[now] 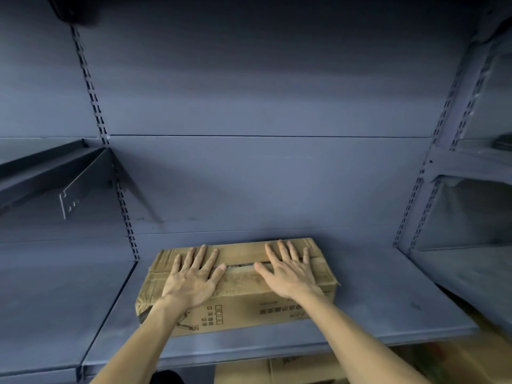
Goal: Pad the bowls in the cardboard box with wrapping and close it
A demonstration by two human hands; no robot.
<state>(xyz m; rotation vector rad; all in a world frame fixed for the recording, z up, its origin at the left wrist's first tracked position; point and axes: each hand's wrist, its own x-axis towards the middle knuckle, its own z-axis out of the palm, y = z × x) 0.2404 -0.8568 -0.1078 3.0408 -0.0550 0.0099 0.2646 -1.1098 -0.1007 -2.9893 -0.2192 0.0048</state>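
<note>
A worn brown cardboard box (241, 306) lies on the grey metal shelf (374, 309), its top flaps folded down with a thin dark gap along the seam between them. My left hand (194, 275) presses flat on the left part of the top, fingers straight and spread. My right hand (289, 268) lies flat on the right part, fingers spread across the seam. Printed text and small squares show on the box's front side. The bowls and any wrapping are hidden inside.
The shelf's grey back panel (263, 176) rises behind the box, with slotted uprights (122, 195) at left and right. A dark bracketed shelf (50, 173) juts out at the left. More cardboard boxes (304, 370) sit below the shelf's front edge.
</note>
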